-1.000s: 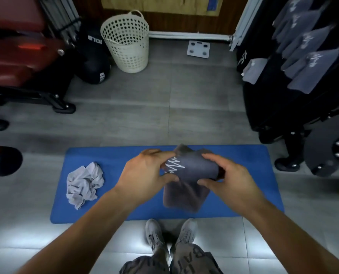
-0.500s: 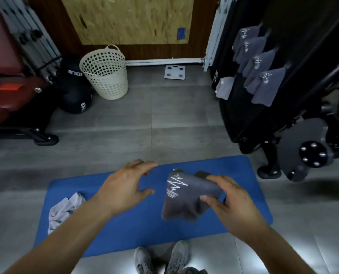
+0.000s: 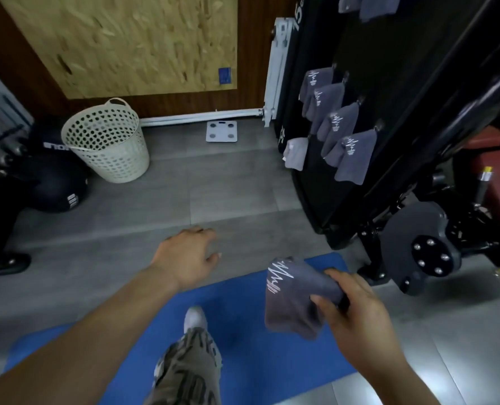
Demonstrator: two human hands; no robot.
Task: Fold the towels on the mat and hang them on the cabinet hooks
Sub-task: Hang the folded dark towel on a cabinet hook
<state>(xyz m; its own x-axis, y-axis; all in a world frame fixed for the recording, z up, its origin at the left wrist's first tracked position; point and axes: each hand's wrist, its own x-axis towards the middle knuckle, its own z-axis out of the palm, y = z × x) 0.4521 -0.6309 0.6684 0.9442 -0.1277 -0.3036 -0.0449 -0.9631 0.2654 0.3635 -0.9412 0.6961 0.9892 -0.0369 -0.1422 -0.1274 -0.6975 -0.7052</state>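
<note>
1. The right hand (image 3: 356, 314) pinches the folded grey towel (image 3: 295, 299) between thumb and fingers (image 3: 334, 274), likely so the fold holds while it is carried.
2. The towel hangs in the air above the right end of the blue mat (image 3: 272, 361).
3. The left hand (image 3: 187, 255) hovers empty with its fingers loosely spread, probably free to help at a hook.
4. Grey towels (image 3: 353, 159) already hang on the black cabinet (image 3: 389, 83), far right.
</note>
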